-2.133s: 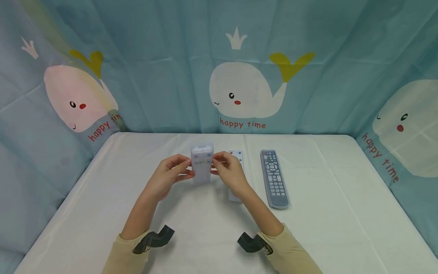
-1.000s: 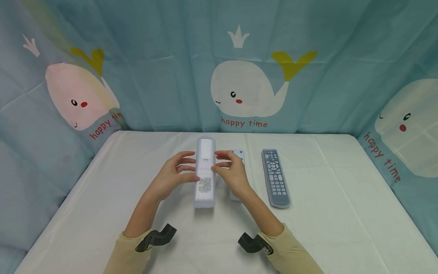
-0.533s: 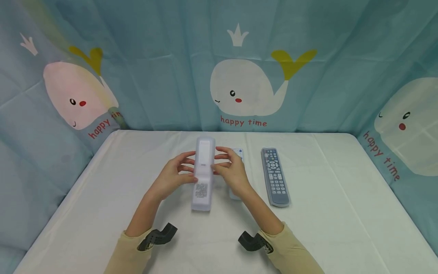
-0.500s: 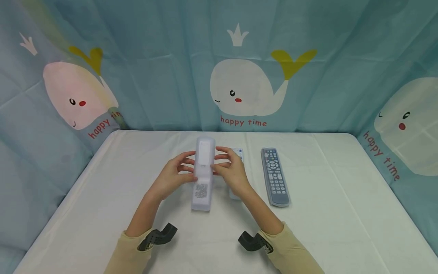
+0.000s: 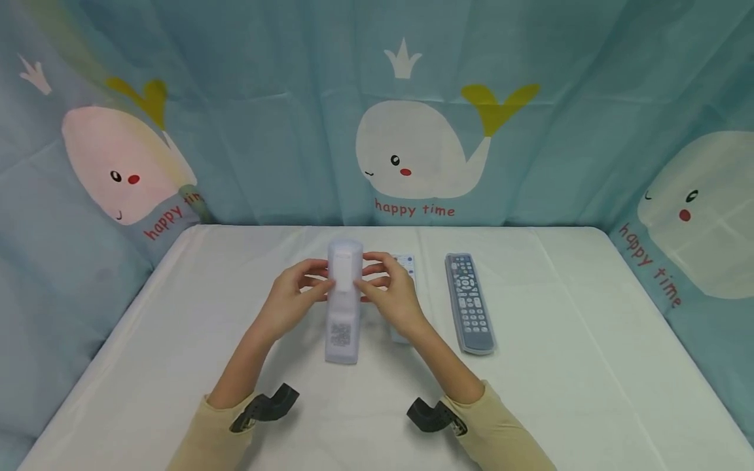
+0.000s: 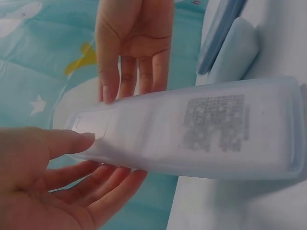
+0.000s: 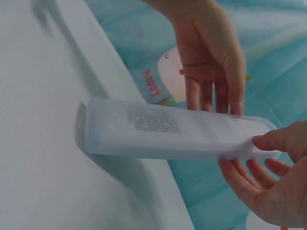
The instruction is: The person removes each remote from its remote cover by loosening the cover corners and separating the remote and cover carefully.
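Head looks down; 2 wrist views closely share the remote (image 5: 343,307).

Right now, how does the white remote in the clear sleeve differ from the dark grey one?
The white remote in its translucent sleeve is held between the left hand and right hand, far end raised, back label showing. The dark grey remote in its bluish sleeve lies flat on the white table, buttons up, untouched. Both are long, slim and sleeved.

Bright even light, soft shadows; head view edges bowed, wrist views w/ blur.
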`<state>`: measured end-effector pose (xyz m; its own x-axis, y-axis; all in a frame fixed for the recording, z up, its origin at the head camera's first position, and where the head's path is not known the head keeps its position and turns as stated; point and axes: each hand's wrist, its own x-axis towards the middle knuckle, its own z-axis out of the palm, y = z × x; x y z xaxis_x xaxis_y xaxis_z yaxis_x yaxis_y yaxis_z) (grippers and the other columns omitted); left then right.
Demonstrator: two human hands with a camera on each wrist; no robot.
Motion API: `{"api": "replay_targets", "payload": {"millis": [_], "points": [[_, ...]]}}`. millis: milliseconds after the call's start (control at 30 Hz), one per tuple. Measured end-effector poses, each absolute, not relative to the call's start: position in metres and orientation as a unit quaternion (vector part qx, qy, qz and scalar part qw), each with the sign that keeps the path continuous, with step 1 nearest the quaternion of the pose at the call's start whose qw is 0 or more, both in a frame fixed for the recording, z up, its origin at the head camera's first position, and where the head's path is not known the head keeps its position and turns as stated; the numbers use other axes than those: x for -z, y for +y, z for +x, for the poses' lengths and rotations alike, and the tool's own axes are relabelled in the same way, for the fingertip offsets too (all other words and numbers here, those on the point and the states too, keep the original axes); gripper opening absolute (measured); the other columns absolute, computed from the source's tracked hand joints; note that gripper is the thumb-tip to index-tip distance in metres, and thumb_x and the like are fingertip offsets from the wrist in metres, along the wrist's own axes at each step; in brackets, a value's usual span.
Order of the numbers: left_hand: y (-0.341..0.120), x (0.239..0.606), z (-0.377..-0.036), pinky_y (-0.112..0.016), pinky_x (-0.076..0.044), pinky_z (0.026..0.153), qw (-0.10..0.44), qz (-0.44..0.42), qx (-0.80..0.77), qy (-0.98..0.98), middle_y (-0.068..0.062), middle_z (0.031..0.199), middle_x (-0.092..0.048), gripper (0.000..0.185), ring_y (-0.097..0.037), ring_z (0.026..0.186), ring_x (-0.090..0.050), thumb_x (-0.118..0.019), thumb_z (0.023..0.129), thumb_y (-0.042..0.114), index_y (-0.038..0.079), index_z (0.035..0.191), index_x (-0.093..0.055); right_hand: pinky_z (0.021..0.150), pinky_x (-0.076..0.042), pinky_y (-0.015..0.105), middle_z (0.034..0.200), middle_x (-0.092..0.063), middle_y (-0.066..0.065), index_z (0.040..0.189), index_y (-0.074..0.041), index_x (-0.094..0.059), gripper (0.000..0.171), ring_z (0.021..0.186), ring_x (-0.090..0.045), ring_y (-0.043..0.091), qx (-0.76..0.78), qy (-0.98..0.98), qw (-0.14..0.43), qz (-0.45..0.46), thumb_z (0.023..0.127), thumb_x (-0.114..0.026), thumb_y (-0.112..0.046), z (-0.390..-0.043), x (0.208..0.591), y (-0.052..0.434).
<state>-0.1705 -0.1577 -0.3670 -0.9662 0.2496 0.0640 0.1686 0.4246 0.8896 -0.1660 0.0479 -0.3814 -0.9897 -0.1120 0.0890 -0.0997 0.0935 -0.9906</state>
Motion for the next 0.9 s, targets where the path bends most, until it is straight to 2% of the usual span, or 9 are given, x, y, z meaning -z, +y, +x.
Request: {"api": "replay_targets", "payload": {"millis": [167, 333, 600, 900], "points": [[-0.156, 0.364, -0.171, -0.037, -0.064, 0.087, 0.014, 0.122, -0.504, 0.855, -0.026, 0.133, -0.064, 0.041, -0.039, 0.113, -0.068, -0.067, 0.105, 0.014, -0.006, 0.140, -0.059, 0.080, -0.066, 0.041, 0.117, -0.066, 0.023, 0.138, 0.001, -0.058, 0.043, 0.096, -0.074, 0.036, 0.658, 0.747, -0.016, -0.092, 0.098, -0.073, -0.001, -0.166, 0.381, 0.047], [-0.155, 0.363, -0.168, -0.039, -0.064, 0.089, -0.009, 0.111, -0.499, 0.860, -0.024, 0.134, -0.064, 0.045, -0.039, 0.117, -0.067, -0.068, 0.105, 0.015, -0.003, 0.144, -0.057, 0.079, -0.066, 0.039, 0.118, -0.067, 0.022, 0.139, -0.001, -0.058, 0.043, 0.096, -0.074, 0.034, 0.648, 0.754, -0.029, -0.103, 0.098, -0.073, -0.002, -0.167, 0.379, 0.045], [-0.151, 0.358, -0.166, -0.017, -0.057, 0.086, -0.053, 0.103, -0.508, 0.853, -0.019, 0.135, -0.066, 0.043, -0.034, 0.117, -0.068, -0.069, 0.103, 0.010, -0.002, 0.144, -0.059, 0.077, -0.065, 0.033, 0.120, -0.068, 0.020, 0.142, -0.004, -0.058, 0.046, 0.098, -0.073, 0.032, 0.633, 0.762, -0.059, -0.120, 0.098, -0.073, -0.002, -0.166, 0.367, 0.044], [-0.148, 0.353, -0.164, -0.008, -0.051, 0.085, -0.092, 0.112, -0.500, 0.854, -0.020, 0.131, -0.068, 0.040, -0.034, 0.115, -0.068, -0.071, 0.102, 0.009, -0.002, 0.140, -0.063, 0.080, -0.064, 0.033, 0.118, -0.070, 0.018, 0.135, -0.002, -0.063, 0.040, 0.098, -0.073, 0.031, 0.605, 0.779, -0.105, -0.129, 0.097, -0.075, -0.003, -0.161, 0.363, 0.041]]}}
